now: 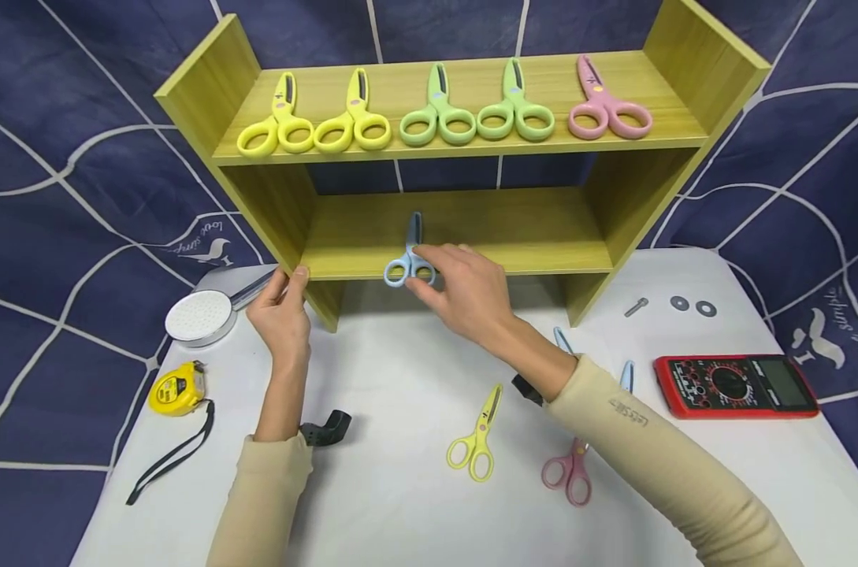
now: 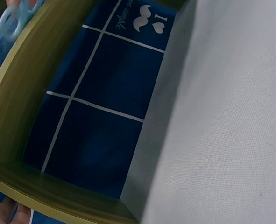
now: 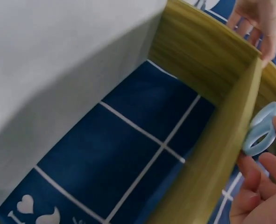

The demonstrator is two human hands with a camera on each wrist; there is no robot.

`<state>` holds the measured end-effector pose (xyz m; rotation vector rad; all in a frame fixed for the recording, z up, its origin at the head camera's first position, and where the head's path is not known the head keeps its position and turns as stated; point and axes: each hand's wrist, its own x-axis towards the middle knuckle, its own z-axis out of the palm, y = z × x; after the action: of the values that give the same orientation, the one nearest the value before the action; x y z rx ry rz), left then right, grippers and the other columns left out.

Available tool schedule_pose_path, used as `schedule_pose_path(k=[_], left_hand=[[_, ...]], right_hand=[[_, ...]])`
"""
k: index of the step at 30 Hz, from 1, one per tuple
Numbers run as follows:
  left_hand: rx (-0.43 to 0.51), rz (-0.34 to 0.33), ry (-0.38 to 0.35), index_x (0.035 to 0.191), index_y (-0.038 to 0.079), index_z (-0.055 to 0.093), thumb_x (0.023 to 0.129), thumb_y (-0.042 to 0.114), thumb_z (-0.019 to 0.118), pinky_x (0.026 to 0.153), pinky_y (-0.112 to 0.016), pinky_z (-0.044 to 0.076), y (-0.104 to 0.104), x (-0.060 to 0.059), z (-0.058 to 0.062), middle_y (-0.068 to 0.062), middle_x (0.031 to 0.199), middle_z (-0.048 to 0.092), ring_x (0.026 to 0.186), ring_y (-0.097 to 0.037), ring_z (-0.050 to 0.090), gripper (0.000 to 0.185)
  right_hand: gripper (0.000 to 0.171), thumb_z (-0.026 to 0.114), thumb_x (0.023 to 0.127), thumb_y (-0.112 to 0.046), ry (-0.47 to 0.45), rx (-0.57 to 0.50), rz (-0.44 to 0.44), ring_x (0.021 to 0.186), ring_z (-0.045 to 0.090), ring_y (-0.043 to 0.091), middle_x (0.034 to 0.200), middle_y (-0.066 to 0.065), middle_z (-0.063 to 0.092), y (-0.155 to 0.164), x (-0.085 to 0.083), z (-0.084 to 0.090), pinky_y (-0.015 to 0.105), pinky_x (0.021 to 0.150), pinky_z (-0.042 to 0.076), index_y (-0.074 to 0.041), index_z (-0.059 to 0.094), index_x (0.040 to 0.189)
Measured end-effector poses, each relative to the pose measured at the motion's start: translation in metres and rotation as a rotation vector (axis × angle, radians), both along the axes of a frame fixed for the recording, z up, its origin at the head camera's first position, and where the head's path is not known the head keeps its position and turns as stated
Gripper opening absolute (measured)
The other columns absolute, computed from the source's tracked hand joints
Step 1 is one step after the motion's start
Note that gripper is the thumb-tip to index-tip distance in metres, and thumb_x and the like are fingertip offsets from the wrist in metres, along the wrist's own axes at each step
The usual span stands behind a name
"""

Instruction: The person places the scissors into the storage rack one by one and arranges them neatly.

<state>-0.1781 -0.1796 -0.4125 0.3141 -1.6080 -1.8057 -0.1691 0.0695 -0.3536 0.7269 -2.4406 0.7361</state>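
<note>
A wooden two-level shelf (image 1: 471, 228) stands at the back of the white table (image 1: 400, 512). A light blue pair of scissors (image 1: 409, 260) lies on the lower board, blades pointing back. My right hand (image 1: 429, 277) pinches its handle loops (image 3: 261, 128) at the board's front edge. My left hand (image 1: 287, 293) grips the shelf's left side panel, thumb on the lower board's corner; its fingers (image 3: 257, 21) show in the right wrist view. On the top board lie two yellow scissors (image 1: 315, 130), two green ones (image 1: 474, 118) and a pink pair (image 1: 608, 110).
On the table lie yellow scissors (image 1: 475, 441), pink scissors (image 1: 570, 472) and blue scissors (image 1: 562, 340) partly under my right forearm. A red multimeter (image 1: 737, 386), a bolt (image 1: 636, 307), two washers (image 1: 692, 305), a shower head (image 1: 200, 317) and a yellow tape measure (image 1: 178, 388) sit around.
</note>
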Motion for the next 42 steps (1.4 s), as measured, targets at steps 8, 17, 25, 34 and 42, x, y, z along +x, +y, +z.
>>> schedule_pose_path(k=[8, 17, 25, 34, 42], left_hand=[[-0.02, 0.001, 0.003, 0.115, 0.007, 0.073, 0.089, 0.007, 0.072, 0.078, -0.028, 0.057, 0.0, 0.0, 0.0, -0.015, 0.107, 0.072, 0.077, -0.01, 0.071, 0.026], [-0.002, -0.006, 0.015, 0.116, 0.008, 0.072, 0.089, 0.008, 0.072, 0.078, -0.026, 0.057, -0.001, 0.001, -0.002, -0.015, 0.109, 0.071, 0.078, -0.011, 0.071, 0.027], [-0.007, 0.007, 0.034, 0.114, 0.007, 0.073, 0.089, 0.006, 0.072, 0.073, -0.024, 0.057, 0.0, 0.0, -0.002, -0.012, 0.103, 0.073, 0.075, -0.01, 0.071, 0.025], [0.029, 0.001, 0.037, 0.115, 0.003, 0.072, 0.088, 0.004, 0.072, 0.078, -0.024, 0.056, 0.001, 0.0, -0.002, -0.017, 0.109, 0.071, 0.077, -0.01, 0.071, 0.027], [0.027, 0.002, 0.025, 0.117, 0.003, 0.07, 0.087, 0.003, 0.072, 0.078, -0.022, 0.056, 0.0, 0.0, -0.001, -0.019, 0.113, 0.069, 0.077, -0.009, 0.07, 0.029]], right_hand=[[0.048, 0.071, 0.09, -0.045, -0.057, 0.141, -0.031, 0.083, 0.059, 0.016, 0.103, -0.005, 0.072, -0.048, -0.023, 0.004, 0.027, 0.055, 0.046, -0.018, 0.064, 0.13], [0.051, 0.068, 0.092, -0.045, -0.048, 0.189, 0.016, 0.091, 0.063, 0.018, 0.11, -0.005, 0.072, -0.079, -0.027, 0.005, 0.028, 0.062, 0.052, -0.018, 0.06, 0.135], [0.051, 0.068, 0.092, -0.044, -0.08, 0.165, 0.061, 0.089, 0.061, 0.016, 0.109, -0.002, 0.069, -0.081, -0.02, 0.005, 0.027, 0.064, 0.051, -0.018, 0.059, 0.135], [0.034, 0.074, 0.09, -0.029, -0.019, -0.131, 0.145, 0.083, 0.056, 0.018, 0.103, 0.006, 0.058, -0.048, 0.021, -0.027, 0.028, 0.058, 0.047, -0.009, 0.068, 0.118], [0.031, 0.074, 0.089, -0.027, -0.46, 0.115, 0.251, 0.068, 0.052, 0.007, 0.09, -0.001, 0.06, 0.004, 0.089, -0.065, 0.021, 0.058, 0.046, -0.009, 0.07, 0.114]])
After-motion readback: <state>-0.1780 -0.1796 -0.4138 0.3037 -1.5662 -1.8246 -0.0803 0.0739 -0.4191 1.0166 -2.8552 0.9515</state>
